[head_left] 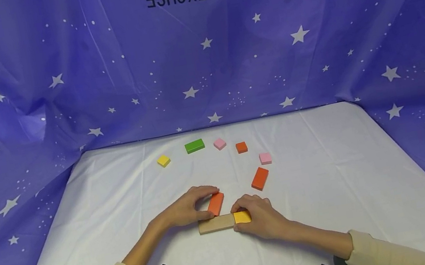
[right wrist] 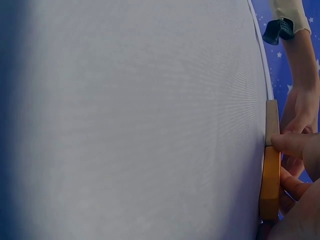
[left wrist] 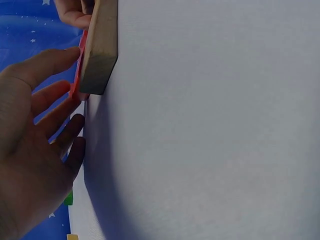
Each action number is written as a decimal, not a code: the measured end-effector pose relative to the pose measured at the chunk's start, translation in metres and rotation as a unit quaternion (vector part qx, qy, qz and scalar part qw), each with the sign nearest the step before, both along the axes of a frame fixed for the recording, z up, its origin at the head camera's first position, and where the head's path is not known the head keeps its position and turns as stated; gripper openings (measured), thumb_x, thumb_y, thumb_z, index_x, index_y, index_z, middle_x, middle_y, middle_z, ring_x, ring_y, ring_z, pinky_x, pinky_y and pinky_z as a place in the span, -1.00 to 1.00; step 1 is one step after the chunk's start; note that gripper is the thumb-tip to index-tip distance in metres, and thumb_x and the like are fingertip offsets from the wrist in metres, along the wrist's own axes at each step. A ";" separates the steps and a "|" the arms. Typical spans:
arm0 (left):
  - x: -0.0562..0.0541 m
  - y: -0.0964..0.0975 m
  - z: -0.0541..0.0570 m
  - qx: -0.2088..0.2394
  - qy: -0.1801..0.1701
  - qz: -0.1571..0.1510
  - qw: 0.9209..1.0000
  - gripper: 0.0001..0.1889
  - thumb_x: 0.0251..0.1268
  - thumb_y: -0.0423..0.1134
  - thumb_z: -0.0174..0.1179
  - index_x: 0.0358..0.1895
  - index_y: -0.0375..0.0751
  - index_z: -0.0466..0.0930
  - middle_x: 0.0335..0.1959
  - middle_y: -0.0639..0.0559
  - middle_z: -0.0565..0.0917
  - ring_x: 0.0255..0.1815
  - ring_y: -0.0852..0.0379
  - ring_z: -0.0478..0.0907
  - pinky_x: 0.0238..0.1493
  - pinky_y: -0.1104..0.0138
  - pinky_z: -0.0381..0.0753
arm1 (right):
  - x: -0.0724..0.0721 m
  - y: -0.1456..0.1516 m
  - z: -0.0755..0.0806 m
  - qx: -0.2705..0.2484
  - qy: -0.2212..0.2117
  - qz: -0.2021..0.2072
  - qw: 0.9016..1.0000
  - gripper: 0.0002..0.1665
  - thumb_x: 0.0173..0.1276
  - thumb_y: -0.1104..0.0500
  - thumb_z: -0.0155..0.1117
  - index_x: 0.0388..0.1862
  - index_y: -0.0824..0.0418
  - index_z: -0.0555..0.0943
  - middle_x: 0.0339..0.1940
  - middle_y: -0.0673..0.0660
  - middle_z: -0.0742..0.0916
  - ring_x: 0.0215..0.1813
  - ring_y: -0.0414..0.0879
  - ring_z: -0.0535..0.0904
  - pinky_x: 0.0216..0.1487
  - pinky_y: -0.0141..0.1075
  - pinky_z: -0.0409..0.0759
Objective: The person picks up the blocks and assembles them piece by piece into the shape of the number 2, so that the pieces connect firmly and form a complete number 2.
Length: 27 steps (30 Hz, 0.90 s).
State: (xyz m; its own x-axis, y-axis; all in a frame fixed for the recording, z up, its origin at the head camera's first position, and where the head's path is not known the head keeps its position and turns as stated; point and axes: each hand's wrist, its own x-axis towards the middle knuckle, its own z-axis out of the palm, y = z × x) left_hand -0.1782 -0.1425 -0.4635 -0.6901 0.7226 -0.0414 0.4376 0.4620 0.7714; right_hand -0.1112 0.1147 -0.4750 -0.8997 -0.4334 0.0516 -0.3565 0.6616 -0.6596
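In the head view, my left hand (head_left: pixel 186 207) pinches an orange rectangular block (head_left: pixel 216 204) lengthwise, thumb at its near end and index finger at its far end. Its other fingers spread loosely in the left wrist view. Just in front of that block lies a longer plain wooden block (head_left: pixel 215 224), its end grain facing the left wrist camera. A yellow block (head_left: pixel 242 217) sits end to end with the wooden one, forming a row. My right hand (head_left: pixel 265 217) grips the yellow block across its near and far sides; its palm hides the right end.
Farther back, an arc of loose blocks runs from a yellow one (head_left: pixel 164 161) past a green one (head_left: pixel 195 146), a pink one (head_left: pixel 220 144) and a red-orange one (head_left: pixel 241 147) to another pink one (head_left: pixel 265 158). A longer red-orange block (head_left: pixel 260 178) lies beyond my right hand.
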 end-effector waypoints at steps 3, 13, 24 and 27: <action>0.003 0.000 0.000 -0.002 0.010 -0.001 1.000 -0.36 0.27 -0.18 0.36 0.41 -0.20 0.42 0.37 -0.03 0.47 0.39 -0.09 0.30 0.39 -0.04 0.25 | 0.000 0.000 0.000 -0.001 0.002 0.000 1.000 -0.70 0.14 0.10 0.56 -0.18 -0.02 0.64 -0.22 -0.15 0.63 -0.08 -0.14 0.48 -0.16 -0.16 0.25; 0.008 0.002 -0.001 -0.007 0.041 -0.005 0.999 -0.38 0.30 -0.18 0.34 0.41 -0.23 0.41 0.37 -0.08 0.46 0.39 -0.11 0.31 0.38 -0.03 0.26 | 0.001 0.000 0.000 -0.003 -0.002 -0.002 1.000 -0.71 0.14 0.10 0.55 -0.18 -0.02 0.65 -0.22 -0.16 0.62 -0.08 -0.14 0.48 -0.15 -0.16 0.25; 0.023 0.003 0.000 -0.038 0.062 0.011 0.997 -0.35 0.41 -0.18 0.23 0.51 -0.25 0.26 0.54 -0.19 0.19 0.53 -0.16 0.10 0.44 -0.09 0.15 | 0.001 0.000 0.000 0.001 -0.001 0.000 1.000 -0.71 0.14 0.10 0.55 -0.18 -0.02 0.65 -0.21 -0.15 0.63 -0.07 -0.14 0.48 -0.15 -0.16 0.26; 0.032 0.005 0.001 -0.058 0.106 0.018 0.993 -0.35 0.45 -0.16 0.17 0.52 -0.25 0.23 0.56 -0.18 0.15 0.54 -0.15 0.09 0.43 -0.08 0.18 | 0.001 0.000 0.001 0.001 0.000 0.000 1.000 -0.70 0.14 0.09 0.55 -0.18 -0.02 0.64 -0.22 -0.16 0.63 -0.08 -0.14 0.48 -0.15 -0.16 0.26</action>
State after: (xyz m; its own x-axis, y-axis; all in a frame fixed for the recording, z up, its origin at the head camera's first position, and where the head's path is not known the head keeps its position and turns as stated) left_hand -0.1462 -0.1377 -0.4628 -0.7174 0.6962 0.0253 0.5654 0.5606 0.6050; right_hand -0.1106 0.1144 -0.4742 -0.8998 -0.4334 0.0506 -0.3564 0.6630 -0.6583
